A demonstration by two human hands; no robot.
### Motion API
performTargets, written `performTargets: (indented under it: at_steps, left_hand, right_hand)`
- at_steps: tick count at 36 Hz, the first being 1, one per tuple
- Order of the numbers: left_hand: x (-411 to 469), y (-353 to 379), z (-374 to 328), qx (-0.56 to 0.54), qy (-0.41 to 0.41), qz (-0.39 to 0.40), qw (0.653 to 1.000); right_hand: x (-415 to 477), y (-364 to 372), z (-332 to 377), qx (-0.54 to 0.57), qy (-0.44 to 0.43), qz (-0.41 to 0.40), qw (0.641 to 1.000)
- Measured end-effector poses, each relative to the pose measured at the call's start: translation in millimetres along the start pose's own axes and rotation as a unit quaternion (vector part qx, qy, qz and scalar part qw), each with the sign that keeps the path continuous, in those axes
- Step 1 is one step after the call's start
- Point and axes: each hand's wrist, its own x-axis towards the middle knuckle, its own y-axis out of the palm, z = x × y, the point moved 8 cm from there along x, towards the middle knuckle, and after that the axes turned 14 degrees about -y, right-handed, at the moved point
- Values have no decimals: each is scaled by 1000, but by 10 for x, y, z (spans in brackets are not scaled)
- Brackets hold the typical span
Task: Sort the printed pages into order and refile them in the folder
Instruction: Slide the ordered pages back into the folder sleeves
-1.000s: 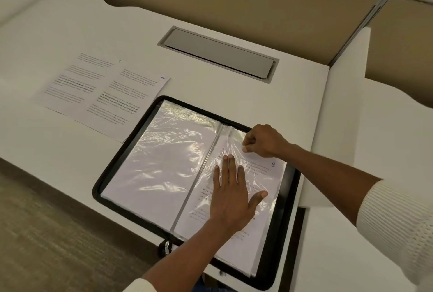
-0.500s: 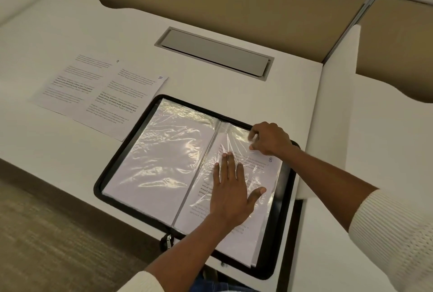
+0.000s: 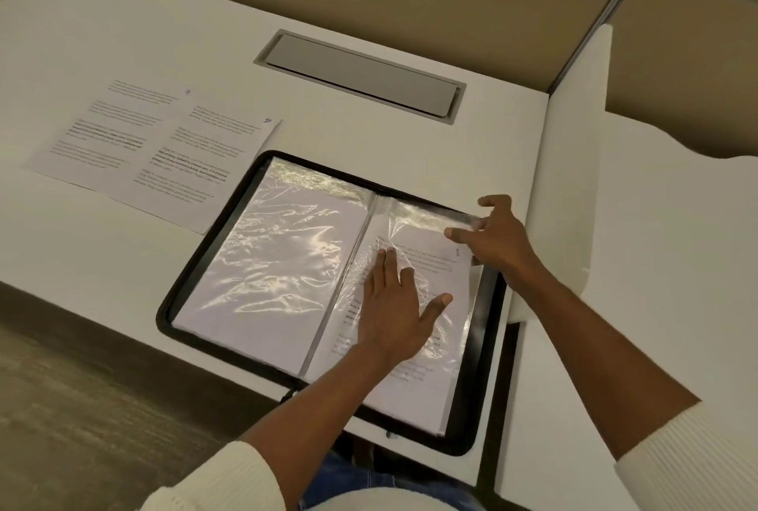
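Left hand [image 3: 393,305] flat, fingers straight, pressing page [image 3: 426,387] in folder [image 3: 488,330]; right hand [image 3: 496,239] pinches sleeve [image 3: 414,215] edge, folder's far right.

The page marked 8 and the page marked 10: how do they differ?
Here page 8 sits in the folder's plastic sleeve; page 10 lies bare on the desk. The left hand presses page 8 flat and the right hand holds its sleeve top; page 10 is untouched. Both are white printed sheets numbered top right.
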Motion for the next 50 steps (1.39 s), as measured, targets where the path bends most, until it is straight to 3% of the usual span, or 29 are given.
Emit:
performTargets:
  at_steps: [6, 9, 14, 20, 26, 31, 35, 40, 45, 50]
  left_hand:
    - [-5, -11, 42, -46, 2, 24, 999]
    - [-39, -62, 67, -84, 0, 30, 996]
    - [-143, -220, 129, -138, -17, 53, 989]
    - [-341, -724, 240, -151, -93, 77, 981]
    - [-264, -1250, 693, -181, -147, 142, 962]
    - [2, -1680, 1390, -84, -214, 45, 972]
    - [165, -1960, 1777, -57, -234, -14, 970]
    - [302, -2124, 2108, -34, -260, -69, 962]
    - [462, -2028, 2357, -2, -262, -87, 961]
    - [526, -1895, 2506, 17, -265, -112, 958]
  right_hand:
    - [-501, 231, -281, 139, 46, -21, 989]
    - [-753, 332, -274, 149, 29, -18, 988]
    - [-1045, 558, -95, 258, 2, 11, 966]
    - [-1248, 806, 276, 427, -32, 40, 903]
    - [-1341, 1217, 756, 421, -82, 124, 895]
    - [-1315, 1531, 1169, 403, -131, 137, 895]
    - [-1258, 1708, 1313, 318, -178, 109, 925]
    - [-1237, 1938, 1294, 76, -231, 91, 966]
    - [-1203, 2253, 1101, -157, -314, 146, 925]
    - [-1212, 2434, 958, -245, -324, 232, 884]
